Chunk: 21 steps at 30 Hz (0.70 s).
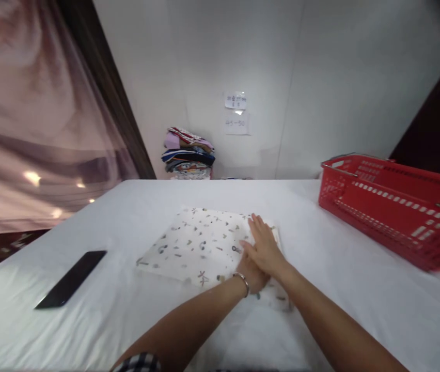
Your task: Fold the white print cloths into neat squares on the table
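Observation:
A white cloth with a small print [192,243] lies folded and mostly flat on the white-covered table [127,330]. My right hand [264,248] rests palm down on the cloth's right part, fingers stretched out. Partly beneath it, my left hand [251,271], with a bracelet at the wrist, touches the cloth near its right front part. The fingers of my left hand are mostly hidden by my right hand, and the hands overlap.
A black phone-like slab [71,279] lies at the left. On the right stands a red plastic basket [390,206]. Folded clothes [189,155] are stacked beyond the table's back edge, near a wall with paper signs [237,124]. A pink curtain [30,113] hangs at the left.

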Each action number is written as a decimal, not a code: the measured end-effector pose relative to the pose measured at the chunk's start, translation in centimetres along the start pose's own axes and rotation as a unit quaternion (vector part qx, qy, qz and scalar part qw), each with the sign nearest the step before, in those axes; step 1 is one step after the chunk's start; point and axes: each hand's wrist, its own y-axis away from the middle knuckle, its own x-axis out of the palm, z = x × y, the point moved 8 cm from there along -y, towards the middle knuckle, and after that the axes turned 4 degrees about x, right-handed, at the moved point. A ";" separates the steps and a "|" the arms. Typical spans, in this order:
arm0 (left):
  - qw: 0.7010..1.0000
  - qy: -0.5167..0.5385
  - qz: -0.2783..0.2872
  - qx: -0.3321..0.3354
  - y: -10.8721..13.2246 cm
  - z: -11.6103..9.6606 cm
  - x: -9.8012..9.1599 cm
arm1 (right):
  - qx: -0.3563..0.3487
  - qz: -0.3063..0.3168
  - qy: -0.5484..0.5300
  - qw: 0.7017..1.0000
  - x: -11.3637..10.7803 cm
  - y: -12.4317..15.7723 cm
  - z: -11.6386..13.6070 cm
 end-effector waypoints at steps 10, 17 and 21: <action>0.994 -0.085 0.041 0.049 5.2 4.3 -1.6 | 0.155 0.081 0.225 0.959 5.8 -0.5 -13.4; 0.953 -0.180 -0.093 -0.226 12.1 19.5 -11.3 | 0.123 0.076 0.251 0.957 6.6 -0.6 -14.8; 0.900 -0.185 -0.165 -0.359 16.8 26.0 -15.0 | 0.108 0.065 0.252 0.959 7.0 -0.5 -15.6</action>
